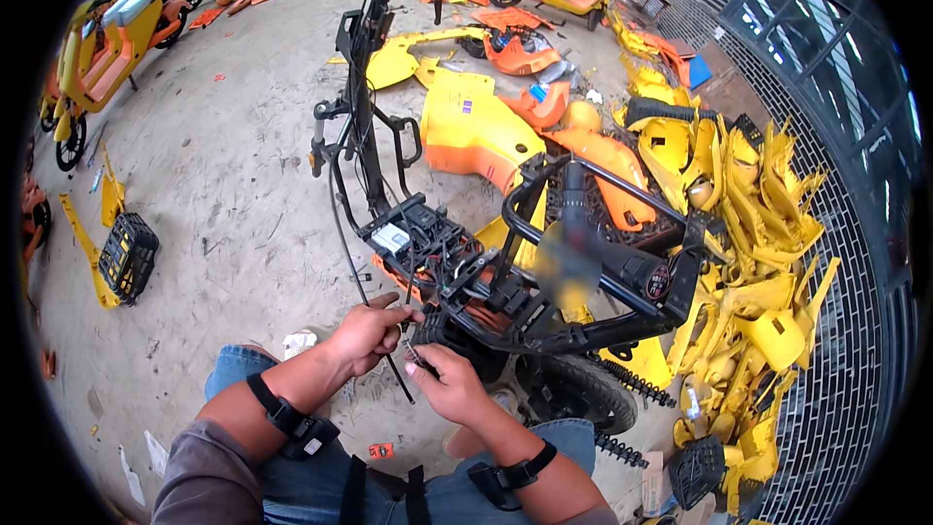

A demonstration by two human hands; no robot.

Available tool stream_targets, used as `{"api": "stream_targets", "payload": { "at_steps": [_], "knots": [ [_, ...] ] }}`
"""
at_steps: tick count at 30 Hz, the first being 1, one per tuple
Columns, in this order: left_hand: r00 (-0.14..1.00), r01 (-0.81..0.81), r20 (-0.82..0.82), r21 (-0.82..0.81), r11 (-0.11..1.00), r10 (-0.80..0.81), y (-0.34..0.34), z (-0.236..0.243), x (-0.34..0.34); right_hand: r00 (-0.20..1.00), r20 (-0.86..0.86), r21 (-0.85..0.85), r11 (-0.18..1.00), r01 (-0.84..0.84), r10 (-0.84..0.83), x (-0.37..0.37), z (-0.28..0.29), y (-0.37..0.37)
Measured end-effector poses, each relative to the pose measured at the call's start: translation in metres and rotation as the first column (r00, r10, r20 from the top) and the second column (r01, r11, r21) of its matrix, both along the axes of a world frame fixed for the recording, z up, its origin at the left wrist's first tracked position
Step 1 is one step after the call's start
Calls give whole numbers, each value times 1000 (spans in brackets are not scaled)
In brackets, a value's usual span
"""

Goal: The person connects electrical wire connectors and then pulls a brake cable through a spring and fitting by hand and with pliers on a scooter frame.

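Note:
A black scooter frame (520, 326) stands stripped of its panels in front of me, with an exposed tray (413, 238) of wiring and a silver box. My left hand (364, 335) is closed around a thin black cable (357, 274) that runs down from the handlebar column, index finger extended. Just right of it, my right hand (442, 379) grips a small dark metal piece with its thumb on top; whether it is a tool or a fitting I cannot tell. The rear tyre (573, 399) lies just beyond my right hand, low in the view.
Yellow body panels (768, 331) are heaped along the brick wall at right. Orange and yellow covers (466, 136) lie behind the frame. Assembled scooters (117, 49) line the back left. A black basket (129, 258) lies at left, and loose spring shocks (622, 447) sit near the tyre.

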State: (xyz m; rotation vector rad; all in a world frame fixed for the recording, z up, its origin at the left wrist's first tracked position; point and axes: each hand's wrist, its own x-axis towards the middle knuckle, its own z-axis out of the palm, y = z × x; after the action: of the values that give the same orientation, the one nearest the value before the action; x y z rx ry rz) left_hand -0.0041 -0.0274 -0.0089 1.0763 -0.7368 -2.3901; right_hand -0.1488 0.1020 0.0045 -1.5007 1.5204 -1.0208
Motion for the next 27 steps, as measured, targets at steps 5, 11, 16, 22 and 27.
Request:
{"api": "stream_targets", "payload": {
  "at_steps": [5, 11, 16, 22, 27],
  "knots": [
    [991, -129, -38, -102, 986, 126, -5, 18, 11, 998, -52, 49, 998, -31, 34, 14, 8, 3],
    [959, -277, -49, -362, 890, 278, -16, 15, 19, 987, -146, 181, 983, -39, 66, 21, 9, 7],
    [910, -393, -51, -416, 820, 411, -23, 15, 25, 977, -199, 173, 984, -47, 82, 17, -6, 7],
    [737, -620, -54, -450, 642, 674, -36, 7, 26, 960, -273, 230, 973, 2, 62, 9, -13, 5],
    [693, -633, -40, -511, 581, 720, -54, 6, 28, 950, 186, 407, 900, 157, -250, -4, -5, -7]
  ]
}}
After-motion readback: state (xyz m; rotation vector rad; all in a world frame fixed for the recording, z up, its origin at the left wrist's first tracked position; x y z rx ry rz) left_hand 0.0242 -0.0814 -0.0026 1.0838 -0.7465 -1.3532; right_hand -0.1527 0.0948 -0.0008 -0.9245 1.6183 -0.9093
